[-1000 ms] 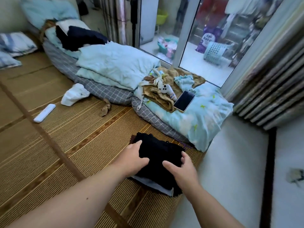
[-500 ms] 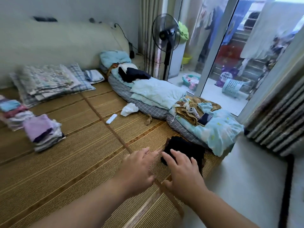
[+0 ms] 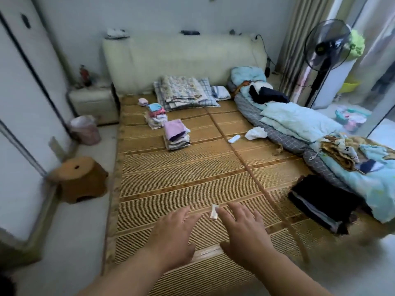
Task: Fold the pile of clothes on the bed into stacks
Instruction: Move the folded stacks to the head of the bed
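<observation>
Right grip (image 3: pixel 243 229) withdrawn, dark stack (image 3: pixel 324 201) lies rightward

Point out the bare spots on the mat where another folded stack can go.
Widest bare stretch: the mid mat, between the purple-topped stack, the dark stack, the left hand and the right hand. Only a white wrapper lies by the fingertips. Crowded: the right edge under bedding, and the head end with folded quilts.

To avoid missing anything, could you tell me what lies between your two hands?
In the head view, a small white scrap lies on the mat between the left hand and right hand.
</observation>
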A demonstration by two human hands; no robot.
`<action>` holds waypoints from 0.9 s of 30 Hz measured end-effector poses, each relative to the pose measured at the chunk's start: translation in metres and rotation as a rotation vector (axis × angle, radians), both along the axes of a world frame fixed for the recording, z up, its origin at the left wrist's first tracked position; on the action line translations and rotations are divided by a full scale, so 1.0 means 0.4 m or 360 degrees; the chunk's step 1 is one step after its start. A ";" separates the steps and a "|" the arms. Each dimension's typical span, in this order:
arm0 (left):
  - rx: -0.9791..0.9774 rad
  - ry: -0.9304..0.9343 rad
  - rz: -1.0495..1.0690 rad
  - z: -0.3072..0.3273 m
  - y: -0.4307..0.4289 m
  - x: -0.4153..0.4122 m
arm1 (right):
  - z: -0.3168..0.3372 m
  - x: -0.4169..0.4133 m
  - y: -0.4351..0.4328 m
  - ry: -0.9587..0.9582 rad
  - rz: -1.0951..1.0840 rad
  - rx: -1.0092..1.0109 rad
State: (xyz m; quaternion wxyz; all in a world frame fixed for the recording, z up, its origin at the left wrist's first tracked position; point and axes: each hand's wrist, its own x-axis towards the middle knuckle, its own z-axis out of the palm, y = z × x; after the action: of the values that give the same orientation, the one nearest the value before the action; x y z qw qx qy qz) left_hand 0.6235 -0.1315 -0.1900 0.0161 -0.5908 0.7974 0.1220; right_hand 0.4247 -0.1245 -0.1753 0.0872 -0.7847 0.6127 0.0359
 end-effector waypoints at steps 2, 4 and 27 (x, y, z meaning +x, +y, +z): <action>0.0005 0.0017 0.0113 0.017 0.039 0.101 | 0.024 0.091 0.006 0.0025 0.0105 -0.0022; 0.0009 0.0062 0.0232 0.033 0.065 0.198 | 0.042 0.182 0.008 0.0035 0.0180 -0.0061; -0.0099 -0.0051 0.0232 0.131 0.163 1.369 | 0.016 1.435 -0.023 -0.0030 0.0412 -0.0107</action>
State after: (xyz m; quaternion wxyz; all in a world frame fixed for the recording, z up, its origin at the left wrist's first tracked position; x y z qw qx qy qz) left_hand 1.1711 -0.0665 -0.1378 0.0016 -0.6493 0.7554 0.0886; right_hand 0.9987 -0.1335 -0.1689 0.0613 -0.8600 0.5063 0.0190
